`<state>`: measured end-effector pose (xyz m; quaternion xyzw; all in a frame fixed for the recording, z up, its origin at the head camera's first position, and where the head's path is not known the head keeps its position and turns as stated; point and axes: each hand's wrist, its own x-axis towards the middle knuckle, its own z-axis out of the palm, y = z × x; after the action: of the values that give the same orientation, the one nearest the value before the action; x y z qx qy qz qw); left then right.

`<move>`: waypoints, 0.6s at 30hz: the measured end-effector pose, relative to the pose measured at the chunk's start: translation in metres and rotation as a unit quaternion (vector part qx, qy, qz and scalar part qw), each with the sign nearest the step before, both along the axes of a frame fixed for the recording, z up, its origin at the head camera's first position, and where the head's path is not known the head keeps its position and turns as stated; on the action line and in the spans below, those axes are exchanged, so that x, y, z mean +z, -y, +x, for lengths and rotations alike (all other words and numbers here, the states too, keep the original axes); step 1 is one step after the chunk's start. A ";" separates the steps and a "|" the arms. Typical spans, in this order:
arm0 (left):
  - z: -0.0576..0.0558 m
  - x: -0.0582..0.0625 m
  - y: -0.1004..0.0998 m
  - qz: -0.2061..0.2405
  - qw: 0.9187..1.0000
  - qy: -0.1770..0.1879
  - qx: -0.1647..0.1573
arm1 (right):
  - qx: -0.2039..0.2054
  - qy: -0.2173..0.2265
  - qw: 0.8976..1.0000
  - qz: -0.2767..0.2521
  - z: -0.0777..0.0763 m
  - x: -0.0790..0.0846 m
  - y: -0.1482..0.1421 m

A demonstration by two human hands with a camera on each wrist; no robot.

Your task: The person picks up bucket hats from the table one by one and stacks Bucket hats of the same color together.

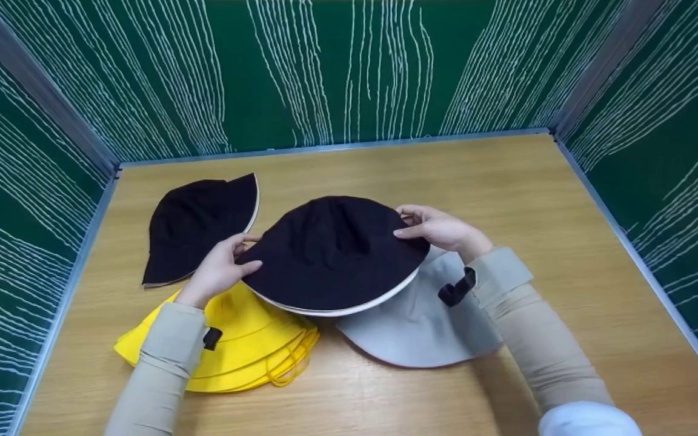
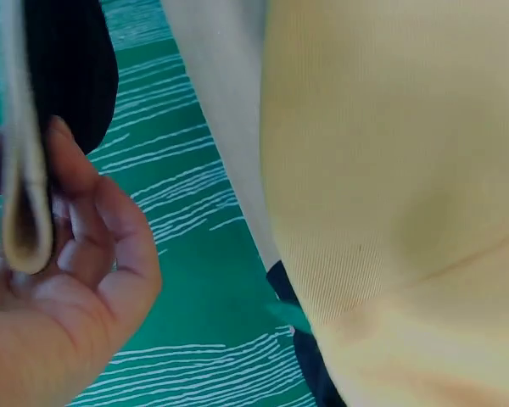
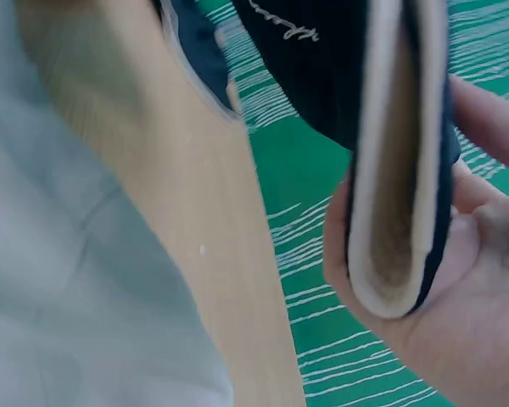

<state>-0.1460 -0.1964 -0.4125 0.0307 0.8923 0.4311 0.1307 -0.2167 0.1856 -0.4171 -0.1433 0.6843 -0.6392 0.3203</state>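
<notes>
A black bucket hat (image 1: 331, 260) with a cream-trimmed brim is held up, folded flat, between both hands. My left hand (image 1: 222, 271) pinches its left end, the thumb on the near face. At the opposite end my right hand (image 1: 440, 230) grips the brim between thumb and fingers. The right wrist view shows the doubled brim (image 3: 356, 254) edge-on and white script stitching (image 3: 299, 32) on dark cloth. In the left wrist view the brim's fold (image 2: 27, 246) lies between thumb and fingers. Below the hat are yellow hats (image 1: 234, 363) and a grey hat (image 1: 422, 339), both partly covered.
Another black hat (image 1: 194, 224) lies at the back left of the wooden table (image 1: 591, 290). A yellow cord (image 1: 285, 378) hangs from the stacked yellow hats. Green panels (image 1: 252, 115) with white streaks, set in grey metal frames, enclose the table on three sides.
</notes>
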 end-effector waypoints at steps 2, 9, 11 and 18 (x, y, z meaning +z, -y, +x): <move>-0.003 0.003 -0.001 -0.019 1.000 -0.002 0.006 | -0.009 -0.022 0.998 0.060 -0.004 0.001 0.004; -0.015 0.009 -0.003 -0.076 0.996 -0.018 0.033 | -0.055 -0.073 0.964 0.249 -0.018 0.006 0.022; -0.020 0.007 -0.003 -0.089 0.995 -0.027 0.044 | -0.076 -0.074 0.957 0.271 -0.022 0.004 0.026; -0.033 -0.008 -0.002 -0.137 0.987 -0.060 0.065 | -0.128 -0.103 0.941 0.294 -0.030 -0.014 0.041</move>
<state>-0.1793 -0.1944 -0.4210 -0.0199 0.9493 0.3093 0.0519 -0.2464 0.1447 -0.4311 -0.0190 0.8839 -0.4265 0.1910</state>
